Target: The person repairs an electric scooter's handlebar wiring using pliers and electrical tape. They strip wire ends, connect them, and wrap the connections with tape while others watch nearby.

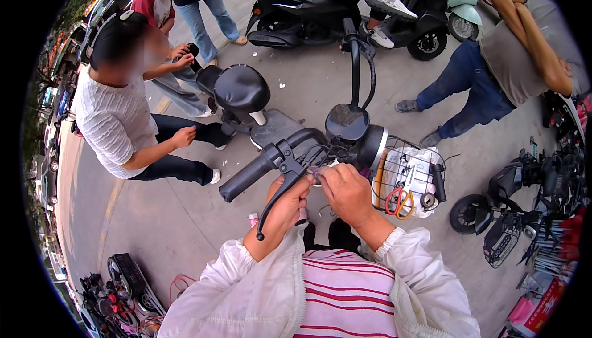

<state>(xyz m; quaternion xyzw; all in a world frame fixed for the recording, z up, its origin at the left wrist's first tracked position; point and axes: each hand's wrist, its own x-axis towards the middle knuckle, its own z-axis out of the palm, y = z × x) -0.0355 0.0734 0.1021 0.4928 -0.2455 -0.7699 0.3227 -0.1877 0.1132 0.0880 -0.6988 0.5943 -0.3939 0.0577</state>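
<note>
Wire basket (377, 184): thin black wire, metal by its look, with a dark coating.
Bag (420, 178): thin white plastic film inside the basket, crinkled and slightly shiny.
Scissors (405, 191): smooth red and orange plastic-looking handles on the basket's near side, with metal blades.
Headlight (372, 148): smooth black housing with a pale, glossy rim, just left of the basket.
Brake lever (276, 204): smooth black finish with a low sheen, left of the basket.
Handlebar sleeve (246, 178): ribbed, matt black, rubber-like, farther left of the basket.
Saddle (242, 88): glossy black, leather-like cover, beyond and left of the basket.
Jacket (425, 282): thin white cloth, wrinkled, on the near side of the basket.
Ground (166, 221): matt grey, concrete-like, beneath the basket.
</note>
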